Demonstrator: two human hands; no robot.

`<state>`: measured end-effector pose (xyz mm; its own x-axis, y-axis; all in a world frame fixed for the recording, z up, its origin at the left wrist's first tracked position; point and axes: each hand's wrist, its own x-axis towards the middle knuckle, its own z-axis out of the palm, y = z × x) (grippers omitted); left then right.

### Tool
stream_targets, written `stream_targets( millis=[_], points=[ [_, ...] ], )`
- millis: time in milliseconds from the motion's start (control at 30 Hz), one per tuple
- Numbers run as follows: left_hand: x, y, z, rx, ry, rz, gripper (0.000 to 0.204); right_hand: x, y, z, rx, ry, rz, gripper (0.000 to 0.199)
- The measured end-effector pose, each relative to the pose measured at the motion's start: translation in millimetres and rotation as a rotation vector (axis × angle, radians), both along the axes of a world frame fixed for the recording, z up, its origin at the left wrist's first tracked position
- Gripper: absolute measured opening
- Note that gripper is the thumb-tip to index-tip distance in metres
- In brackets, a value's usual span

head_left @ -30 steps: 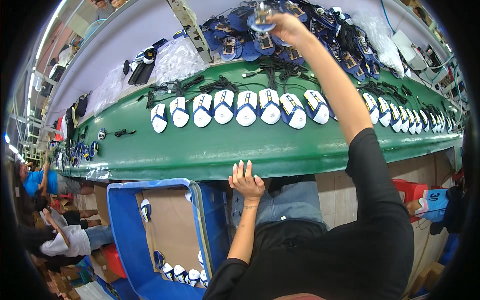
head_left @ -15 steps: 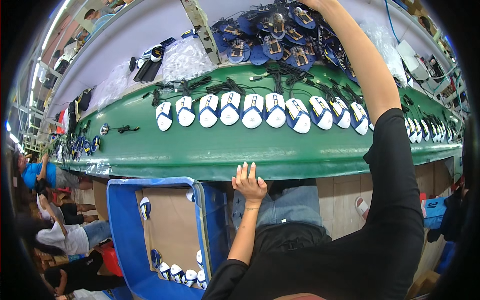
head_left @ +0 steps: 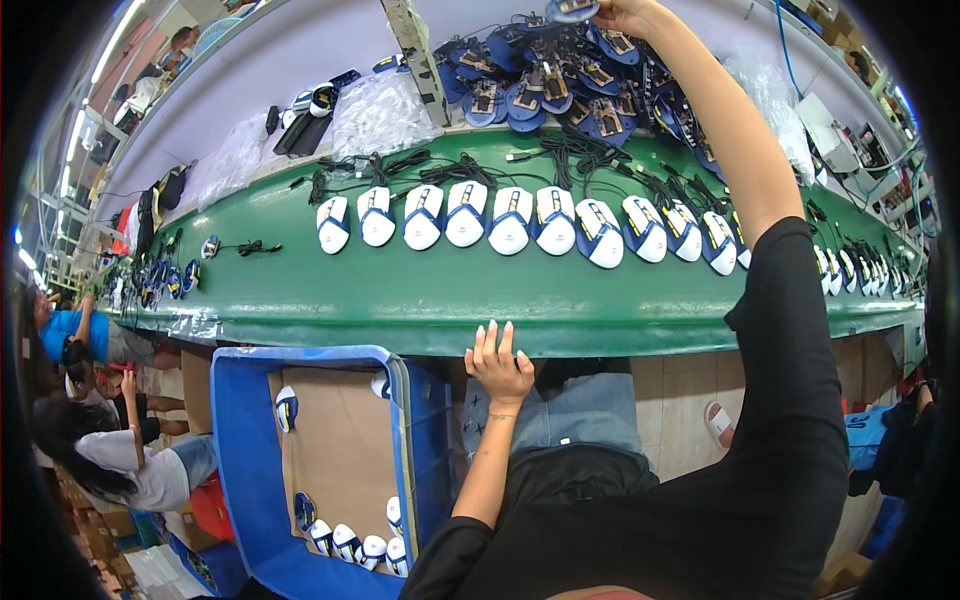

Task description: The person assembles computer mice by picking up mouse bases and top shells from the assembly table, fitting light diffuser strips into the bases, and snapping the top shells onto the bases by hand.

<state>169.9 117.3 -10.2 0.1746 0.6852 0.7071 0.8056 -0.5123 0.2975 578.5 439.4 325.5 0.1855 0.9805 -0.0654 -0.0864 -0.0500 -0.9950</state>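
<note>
My right hand (head_left: 625,14) reaches far up over the green conveyor belt (head_left: 400,295) and grips a blue mouse base part (head_left: 572,9) above a heap of blue mouse bases (head_left: 560,80). My left hand (head_left: 498,362) rests with fingers spread on the belt's near edge, holding nothing. A row of white-and-blue computer mice (head_left: 510,220) lies across the belt, their black cables (head_left: 420,165) trailing toward the far side.
A blue crate (head_left: 235,470) lined with cardboard stands at my lower left, with several mice (head_left: 350,545) at its bottom. Clear plastic bags (head_left: 375,115) lie beyond the belt. Other workers (head_left: 120,460) sit along the left.
My right hand has risen farther up and away above the heap of blue bases with the part. My left hand stays on the belt's edge.
</note>
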Motion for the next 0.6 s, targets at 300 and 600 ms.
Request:
stream_targets(
  millis=[300, 600],
  points=[
    [9.0, -3.1, 66.9, -0.304, -0.245, -0.017, 0.025, 1.3, -44.2, 14.4, 0.221, -0.082, -0.127, 0.006],
    [174.5, 223.9, 167.9, -0.435, -0.448, -0.31, 0.038, -13.5, -55.9, -1.7, 0.16, -0.046, -0.092, 0.013]
  ],
)
